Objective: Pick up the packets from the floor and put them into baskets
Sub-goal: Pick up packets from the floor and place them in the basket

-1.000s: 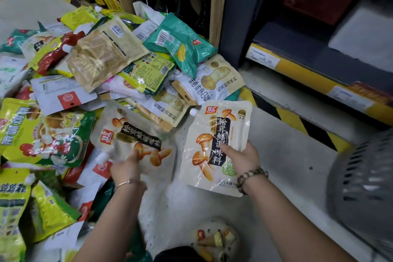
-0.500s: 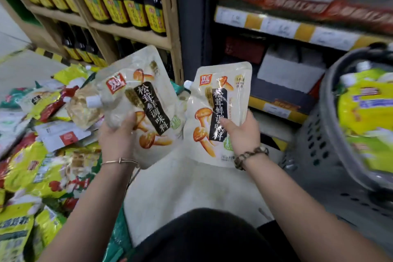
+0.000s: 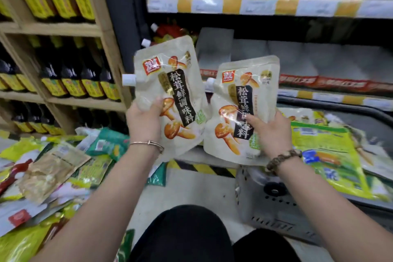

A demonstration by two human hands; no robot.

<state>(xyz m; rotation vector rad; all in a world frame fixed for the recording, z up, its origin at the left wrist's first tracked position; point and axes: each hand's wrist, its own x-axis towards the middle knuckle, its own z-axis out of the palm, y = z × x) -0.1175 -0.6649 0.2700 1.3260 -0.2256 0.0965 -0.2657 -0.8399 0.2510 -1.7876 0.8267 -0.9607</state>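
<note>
My left hand grips a white mushroom-seasoning spout pouch by its lower left edge, held upright in the air. A second, matching pouch is gripped by my right hand, lower and to the right, just left of the grey basket. The basket holds several yellow and green packets. More packets lie heaped on the floor at the left.
A wooden shelf of dark bottles with yellow labels stands at the left. Metal store shelving with price strips runs across the back. My dark-clad knees are at the bottom, over pale floor with a yellow-black strip.
Both hands have lifted their pouches off the floor pile and carried them up and to the right, towards the basket. The view has swung up and right with them.
</note>
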